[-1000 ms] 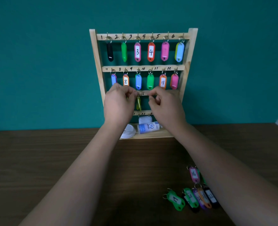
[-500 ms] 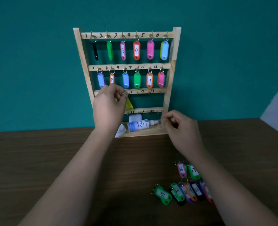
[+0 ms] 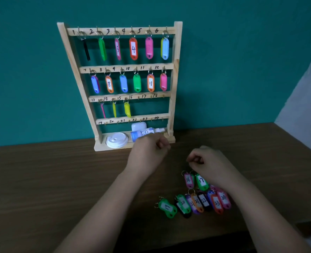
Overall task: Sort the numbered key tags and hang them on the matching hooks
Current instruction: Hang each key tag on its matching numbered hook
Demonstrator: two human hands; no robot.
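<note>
A wooden key rack (image 3: 177, 52) leans on the teal wall with numbered hooks. Coloured tags hang on the top two rows, and a pink tag (image 3: 102, 110) and two yellow tags (image 3: 127, 109) hang on 13 to 15. Hooks 16 to 24 (image 3: 151, 96) are bare. On the table lie pink tag 16 (image 3: 188, 179), green tag 17 (image 3: 202, 182), green tag 19 (image 3: 167, 208) and a row of several overlapping tags (image 3: 204, 202). My left hand (image 3: 147, 155) hovers in front of the rack's base, fingers curled, holding nothing. My right hand (image 3: 208, 161) hovers just above tags 16 and 17, fingers curled, nothing visible in it.
On the rack's bottom shelf lie a white lid (image 3: 116, 142), a small spray bottle (image 3: 142, 134) and a white case (image 3: 138, 126). The brown table (image 3: 50, 179) ends at a front edge low on the right; a pale wall (image 3: 304, 95) stands at right.
My left hand has left the third rail and dropped to the rack's base; the yellow tag now hangs on hook 15. My right hand has moved down over the loose tags.
</note>
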